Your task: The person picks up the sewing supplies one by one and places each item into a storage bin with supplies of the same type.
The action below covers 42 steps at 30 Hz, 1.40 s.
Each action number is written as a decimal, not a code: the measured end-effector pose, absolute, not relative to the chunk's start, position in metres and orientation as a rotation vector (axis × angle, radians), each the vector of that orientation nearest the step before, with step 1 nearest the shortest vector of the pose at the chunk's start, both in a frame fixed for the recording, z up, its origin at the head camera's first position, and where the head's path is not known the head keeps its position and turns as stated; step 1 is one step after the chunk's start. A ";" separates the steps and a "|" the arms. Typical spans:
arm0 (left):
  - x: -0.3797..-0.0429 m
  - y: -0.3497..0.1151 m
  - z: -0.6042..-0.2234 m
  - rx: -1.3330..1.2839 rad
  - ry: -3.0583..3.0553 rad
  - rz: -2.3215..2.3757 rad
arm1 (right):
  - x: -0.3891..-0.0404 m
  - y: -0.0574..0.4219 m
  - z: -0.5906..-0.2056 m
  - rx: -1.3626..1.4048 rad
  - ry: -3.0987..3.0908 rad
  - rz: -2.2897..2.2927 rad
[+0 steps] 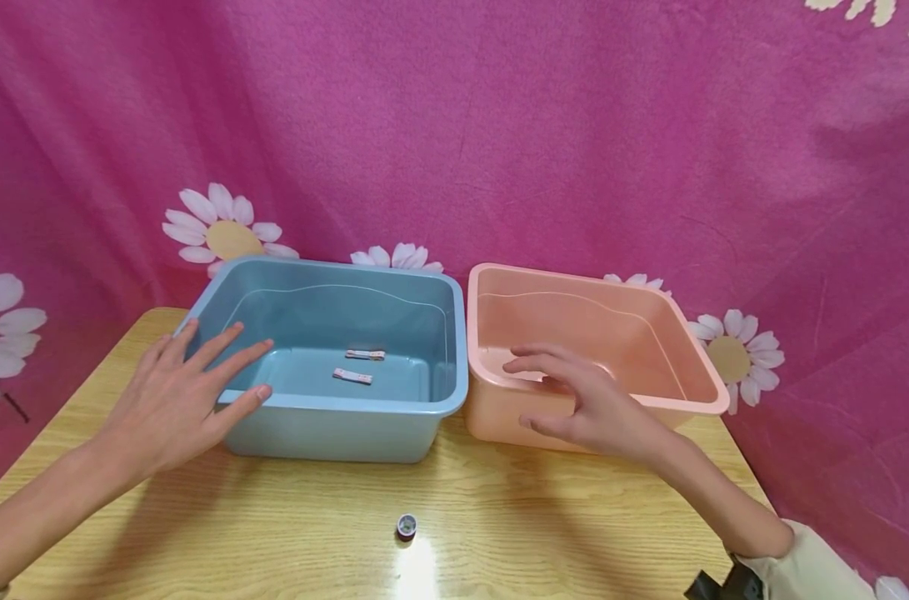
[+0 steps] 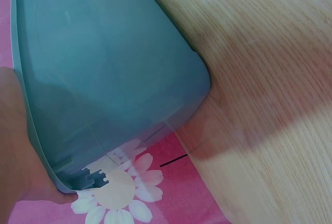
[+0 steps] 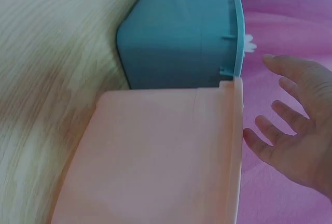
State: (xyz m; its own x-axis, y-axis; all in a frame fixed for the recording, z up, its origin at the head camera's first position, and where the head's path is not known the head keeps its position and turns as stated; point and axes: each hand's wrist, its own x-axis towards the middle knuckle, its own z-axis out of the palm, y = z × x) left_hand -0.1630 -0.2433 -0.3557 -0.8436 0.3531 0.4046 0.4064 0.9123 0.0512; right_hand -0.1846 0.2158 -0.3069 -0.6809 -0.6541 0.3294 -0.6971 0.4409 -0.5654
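My left hand, fingers spread and holding nothing, is over the front left corner of a blue plastic tub. In the left wrist view, part of the hand shows along the tub's rim. My right hand has its fingers loosely bent and nothing in them; it overlaps the front rim of a pink plastic tub and hides part of its inside. On the blue tub's floor lie two small pale strips, like hair clips, a front one and a back one.
A small round piece with a pale rim and dark side stands on the wooden table, in front of the tubs. The tubs stand side by side, rims close together. Behind them hangs a magenta cloth with white daisies.
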 end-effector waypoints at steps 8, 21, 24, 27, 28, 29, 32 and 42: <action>-0.161 -0.243 -0.355 -0.568 -2.643 -0.194 | -0.173 0.210 -0.306 1.203 -2.718 0.988; -0.161 -0.244 -0.356 -0.567 -2.655 -0.184 | -0.164 0.188 -0.326 1.289 -2.775 1.075; -0.160 -0.244 -0.356 -0.568 -2.652 -0.187 | -0.163 0.183 -0.333 1.318 -2.754 1.102; -0.161 -0.244 -0.356 -0.567 -2.651 -0.190 | -0.161 0.180 -0.341 1.334 -2.736 1.148; -0.161 -0.244 -0.356 -0.570 -2.649 -0.189 | -0.160 0.179 -0.344 1.335 -2.737 1.151; -0.161 -0.244 -0.356 -0.571 -2.647 -0.190 | -0.159 0.178 -0.347 1.332 -2.743 1.159; -0.161 -0.243 -0.355 -0.573 -2.643 -0.190 | -0.157 0.174 -0.354 1.331 -2.771 1.181; -0.161 -0.243 -0.356 -0.558 -2.657 -0.181 | -0.154 0.163 -0.377 1.369 -2.820 1.299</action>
State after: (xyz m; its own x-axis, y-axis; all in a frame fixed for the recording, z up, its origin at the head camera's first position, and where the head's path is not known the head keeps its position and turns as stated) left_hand -0.1613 -0.2428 -0.3565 -0.8324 0.3559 0.4248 0.4101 0.9111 0.0402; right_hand -0.1543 0.1629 -0.3772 -0.6482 -0.7553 0.0970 -0.5645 0.3911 -0.7270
